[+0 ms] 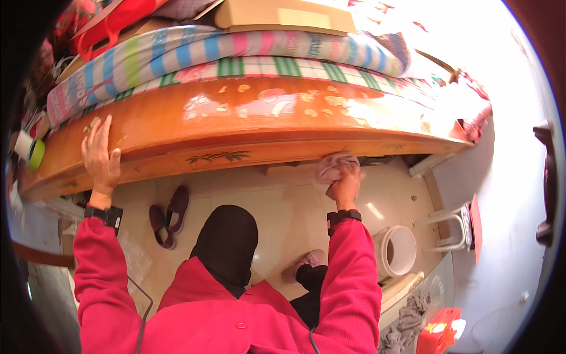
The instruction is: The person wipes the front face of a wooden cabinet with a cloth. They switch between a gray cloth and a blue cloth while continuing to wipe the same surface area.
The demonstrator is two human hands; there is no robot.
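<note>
Across the view runs the glossy orange-brown wooden side board of a bed [154,104], with pale worn patches on top and painted dark leaves on its front. My left hand [101,161] rests flat against the board near its left end, fingers apart, holding nothing. My right hand [347,181] holds a crumpled pinkish cloth [330,167] against the lower front edge of the board, right of the middle. The fingers of that hand are slightly blurred and partly hidden by the cloth.
Striped bedding [185,54] and a cardboard box [283,15] lie on the bed. Dark shoes [178,210] stand on the tiled floor. At the right are a white bucket [399,251], a white-legged stool [462,230], a grey cloth [409,316] and a red plastic container [442,329].
</note>
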